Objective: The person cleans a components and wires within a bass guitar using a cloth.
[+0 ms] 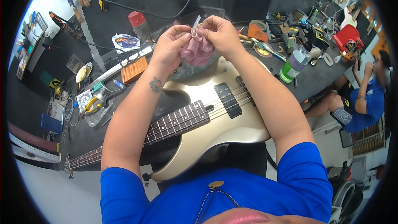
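Both hands are raised together beyond the gold bass guitar [195, 145], fingers closed in pinches. Between my left hand [173, 43] and my right hand [219, 35] is a bunched pink cloth [198, 53], hanging down from the fingertips. A small, pale, round-ended piece [194, 34] shows at the fingertips above the cloth; its kind is too small to tell. The bass lies face up below my forearms, its neck running to the lower left under my left arm. Part of its upper body edge is hidden behind the cloth and my hands.
On the dark bench stand a red-capped bottle [139, 23] and a green-and-clear spray bottle [293, 67]. Yellow-handled pliers [92, 104], a wooden block [134, 69] and a long metal bar [110, 74] lie left. Another person in blue [369, 99] sits at the right.
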`<state>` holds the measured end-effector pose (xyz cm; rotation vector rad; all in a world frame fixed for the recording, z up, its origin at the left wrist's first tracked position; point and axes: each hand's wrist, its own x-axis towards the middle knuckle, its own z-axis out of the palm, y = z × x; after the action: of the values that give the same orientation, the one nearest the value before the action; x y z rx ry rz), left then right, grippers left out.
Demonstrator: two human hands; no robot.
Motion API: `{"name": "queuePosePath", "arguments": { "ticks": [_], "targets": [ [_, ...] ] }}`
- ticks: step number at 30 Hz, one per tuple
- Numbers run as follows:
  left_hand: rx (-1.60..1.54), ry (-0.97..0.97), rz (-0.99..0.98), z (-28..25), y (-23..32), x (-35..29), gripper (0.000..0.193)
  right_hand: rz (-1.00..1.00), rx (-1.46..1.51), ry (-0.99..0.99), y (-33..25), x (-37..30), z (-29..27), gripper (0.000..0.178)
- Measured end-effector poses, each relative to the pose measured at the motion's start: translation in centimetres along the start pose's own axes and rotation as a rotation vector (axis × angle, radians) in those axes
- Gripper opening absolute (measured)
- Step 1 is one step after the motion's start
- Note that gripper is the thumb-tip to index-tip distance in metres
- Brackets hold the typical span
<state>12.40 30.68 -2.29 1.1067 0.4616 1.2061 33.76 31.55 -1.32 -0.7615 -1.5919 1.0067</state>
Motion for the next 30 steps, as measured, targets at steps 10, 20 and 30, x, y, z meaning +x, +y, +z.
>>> {"name": "queuePosePath", "arguments": {
  "ticks": [10, 20, 30],
  "targets": [
    [0.044, -0.009, -0.044, 0.8, -0.2, 0.0, 0.025, -0.038, -0.026, -0.037, -0.3, -0.5, 0.4, 0.026],
    [0.437, 0.085, 0.148, -0.4, 4.9, 0.2, 0.018, 0.053, -0.269, 0.585, 3.3, 2.5, -4.4, 0.029],
    [1.845, 0.012, -0.317, -5.1, 6.4, -6.5, 0.027, 0.003, -0.137, 0.565, 3.2, 2.0, -3.5, 0.026]
  ]
}}
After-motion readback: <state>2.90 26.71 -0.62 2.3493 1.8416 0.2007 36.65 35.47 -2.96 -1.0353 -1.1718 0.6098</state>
